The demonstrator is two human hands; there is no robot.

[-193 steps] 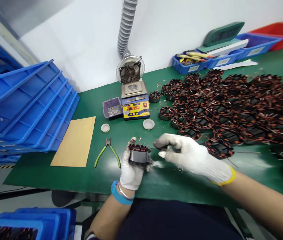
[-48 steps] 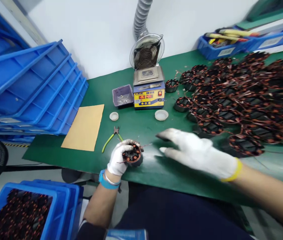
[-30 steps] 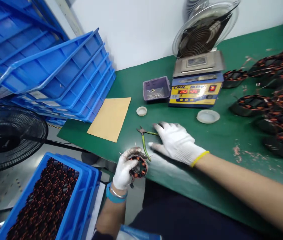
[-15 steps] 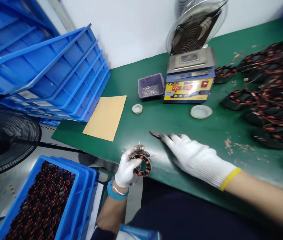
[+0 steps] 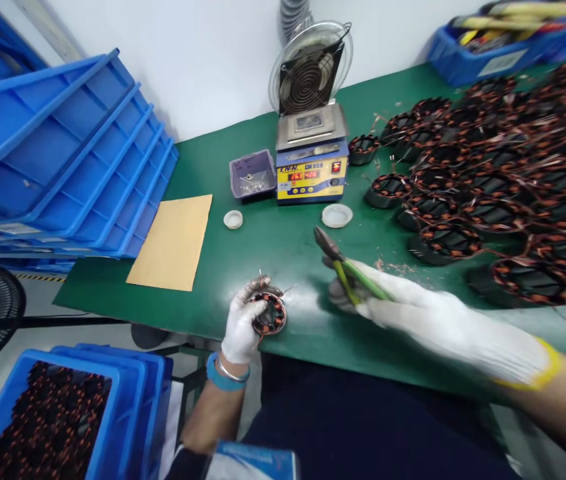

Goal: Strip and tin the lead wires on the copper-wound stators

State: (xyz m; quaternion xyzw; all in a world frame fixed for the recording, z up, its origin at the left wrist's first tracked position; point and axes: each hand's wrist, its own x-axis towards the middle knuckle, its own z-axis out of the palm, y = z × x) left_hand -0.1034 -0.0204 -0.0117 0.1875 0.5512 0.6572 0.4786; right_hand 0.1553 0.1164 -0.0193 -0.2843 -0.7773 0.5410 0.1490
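Observation:
My left hand point(image 5: 241, 325), in a white glove, is closed around a round stator point(image 5: 269, 313) wound with copper wire, held at the near edge of the green table point(image 5: 283, 247). Thin wire ends stick up from it. My gloved right hand point(image 5: 413, 308) grips green-handled pliers point(image 5: 343, 265), their dark jaws pointing up and to the left, just right of the stator. The two hands are apart.
A soldering pot point(image 5: 311, 163) with a fan point(image 5: 309, 75) stands behind, beside a purple parts tray point(image 5: 252, 173) and two white caps point(image 5: 233, 219). Several wound stators point(image 5: 487, 180) cover the right. Brown paper point(image 5: 173, 240) lies left. Blue trays point(image 5: 63, 160) are stacked at left. A blue bin point(image 5: 53, 413) of stators sits below.
My right hand picked the pliers up off the table and now holds them raised. The left hand kept hold of the stator throughout. My view swung back to the right.

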